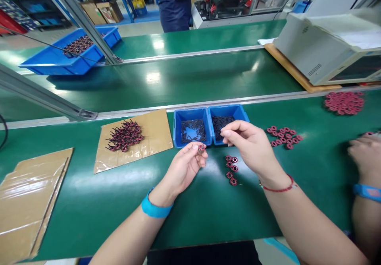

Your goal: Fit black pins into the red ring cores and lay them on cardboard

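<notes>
My left hand [185, 165] pinches a small red-and-black ring part [201, 149] just in front of the left blue bin [176, 128]. Above the near edge of the right blue bin [244, 114] is my right hand [251, 146], thumb and forefinger pressed together; whatever they hold is too small to make out. Both bins contain thin dark pieces. Several red ring parts [232, 168] lie on the green table below the right bin. On a cardboard sheet [157, 130] to the left sits a pile of ring parts with dark pins [125, 136].
More rings [285, 137] and a round cluster [343, 103] lie at right, near another person's hand [364, 153]. Cardboard [26, 201] lies at left. A metal post [92, 38], a blue tray [59, 64] and a grey machine [321, 50] stand farther back. A person [174, 4] stands beyond.
</notes>
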A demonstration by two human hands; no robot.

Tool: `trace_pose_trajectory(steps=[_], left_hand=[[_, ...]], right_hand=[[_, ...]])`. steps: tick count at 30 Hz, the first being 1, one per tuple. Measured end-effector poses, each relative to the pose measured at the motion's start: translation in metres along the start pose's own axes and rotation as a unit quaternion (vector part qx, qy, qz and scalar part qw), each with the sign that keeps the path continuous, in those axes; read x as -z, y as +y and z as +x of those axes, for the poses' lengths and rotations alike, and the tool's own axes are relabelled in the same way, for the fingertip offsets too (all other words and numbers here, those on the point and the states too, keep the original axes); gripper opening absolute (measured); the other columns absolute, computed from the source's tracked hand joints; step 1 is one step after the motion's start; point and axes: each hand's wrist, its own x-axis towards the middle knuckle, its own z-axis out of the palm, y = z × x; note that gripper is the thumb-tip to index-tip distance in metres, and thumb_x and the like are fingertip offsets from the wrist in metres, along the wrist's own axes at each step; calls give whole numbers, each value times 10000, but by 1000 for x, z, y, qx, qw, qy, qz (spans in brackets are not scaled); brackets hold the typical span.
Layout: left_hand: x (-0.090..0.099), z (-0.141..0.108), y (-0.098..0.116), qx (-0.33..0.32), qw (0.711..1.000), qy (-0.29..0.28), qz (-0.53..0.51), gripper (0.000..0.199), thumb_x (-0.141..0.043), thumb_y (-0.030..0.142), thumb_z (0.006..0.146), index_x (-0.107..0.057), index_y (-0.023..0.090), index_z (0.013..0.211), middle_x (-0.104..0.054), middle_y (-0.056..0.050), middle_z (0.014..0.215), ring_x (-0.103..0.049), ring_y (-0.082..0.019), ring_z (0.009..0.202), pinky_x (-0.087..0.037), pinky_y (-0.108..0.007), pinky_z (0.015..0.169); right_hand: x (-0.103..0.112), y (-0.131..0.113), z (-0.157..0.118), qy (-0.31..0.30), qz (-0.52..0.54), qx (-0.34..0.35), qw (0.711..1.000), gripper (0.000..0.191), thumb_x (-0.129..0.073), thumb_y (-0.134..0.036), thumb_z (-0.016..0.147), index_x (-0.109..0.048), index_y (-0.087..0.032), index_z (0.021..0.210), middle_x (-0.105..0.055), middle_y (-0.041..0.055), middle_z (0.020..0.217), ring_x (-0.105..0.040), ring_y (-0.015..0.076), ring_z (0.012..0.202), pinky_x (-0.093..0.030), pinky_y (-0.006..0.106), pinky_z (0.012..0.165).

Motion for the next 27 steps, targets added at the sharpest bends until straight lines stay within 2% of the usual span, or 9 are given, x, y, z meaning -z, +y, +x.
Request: trace_pose_trajectory(steps=[5,7,13,18,20,22,24,25,27], left_hand=[[-2,-5,1,22,999,-48,8,223,-733,334,847,-628,138,846,-619,-8,626,-524,-80,501,-401,-209,518],[-3,-6,1,27,998,-61,11,232,-719,341,860,-601,146,816,-602,-2,597,-503,-78,481,-385,-211,508],[-3,-7,1,36,996,-76,10,234,-712,356,866,-614,146,828,-583,7,574,-472,-67,458,-356,-202,495],[-3,-7,5,21,998,-55,-4,223,-752,327,827,-645,132,816,-603,-9,615,-502,-73,502,-380,-201,515],[-2,-4,12,-14,999,-35,-24,212,-779,302,798,-672,127,853,-630,-19,655,-531,-78,545,-409,-201,545],[2,-1,21,-74,996,-6,-44,238,-801,281,768,-699,124,915,-657,-29,712,-556,-82,595,-441,-203,586],[9,5,30,-142,988,31,-52,275,-817,266,737,-712,130,952,-676,-32,760,-573,-82,636,-467,-205,628],[12,8,33,-173,982,49,-53,276,-821,262,724,-714,137,945,-681,-30,776,-583,-83,652,-476,-207,645],[19,14,38,-219,971,79,-47,251,-819,256,710,-706,155,910,-684,-22,794,-600,-86,681,-487,-212,671]], right_hand=[[-7,8,2,-186,24,-101,977,139,-658,-241,843,-744,-185,937,-734,18,827,-614,114,673,-496,261,643],[-12,9,1,-217,57,-116,968,147,-663,-255,843,-739,-180,944,-738,17,828,-626,117,693,-494,257,647],[-10,5,-1,-188,73,-84,976,112,-716,-265,806,-682,-176,746,-659,-16,716,-568,103,655,-471,252,652],[6,3,10,-38,39,-46,997,166,-684,-343,834,-643,-192,778,-622,-20,673,-548,116,612,-450,258,590],[3,1,21,-33,-57,-11,998,154,-631,-337,878,-646,-192,828,-663,0,723,-594,135,655,-471,270,620],[-8,-4,33,-127,-264,54,955,150,-553,-278,933,-671,-188,907,-727,41,863,-656,165,781,-494,293,709],[-27,-8,46,-236,-474,116,840,197,-506,-188,947,-701,-180,973,-753,86,1020,-682,201,930,-484,324,816],[-37,-10,52,-266,-533,127,793,212,-510,-142,932,-717,-165,966,-755,115,1054,-685,227,974,-470,347,854],[-57,-9,63,-287,-594,121,742,218,-532,-61,881,-740,-123,868,-761,181,1022,-688,282,997,-444,406,904]])
